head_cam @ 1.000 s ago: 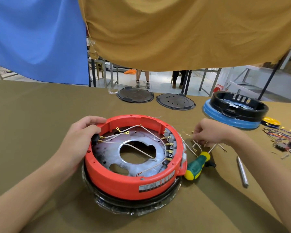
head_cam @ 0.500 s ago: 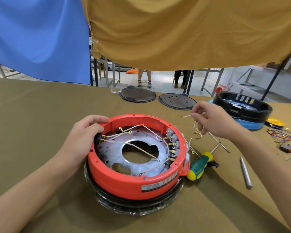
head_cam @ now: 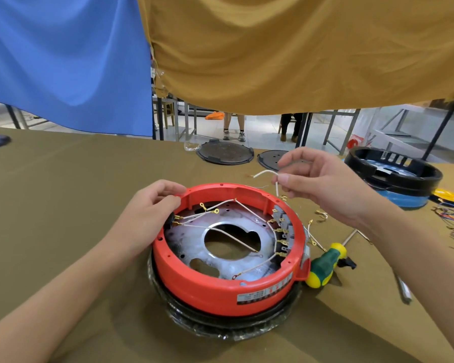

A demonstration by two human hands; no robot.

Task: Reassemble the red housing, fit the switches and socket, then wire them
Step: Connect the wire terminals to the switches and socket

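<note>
The round red housing [head_cam: 207, 289] sits on a black base in the middle of the table. Inside it lies a silver plate with white wires [head_cam: 220, 233] running to brass terminals. A row of grey switches [head_cam: 282, 226] lines its inner right wall. My left hand [head_cam: 152, 205] grips the housing's left rim, fingers curled over the edge. My right hand [head_cam: 317, 184] is raised above the housing's right rear edge and pinches a short white wire [head_cam: 266, 175] with brass end lugs.
A green and yellow screwdriver [head_cam: 325, 263] lies just right of the housing, with loose wires [head_cam: 312, 235] beside it. A blue and black housing [head_cam: 396, 182] stands at the right. Two black discs [head_cam: 224, 153] lie at the table's far edge. A metal rod [head_cam: 404, 289] lies front right.
My right hand has lifted a short white wire off the table at the right and carried it up and left, above the housing's rim. My left hand has stayed on the rim.
</note>
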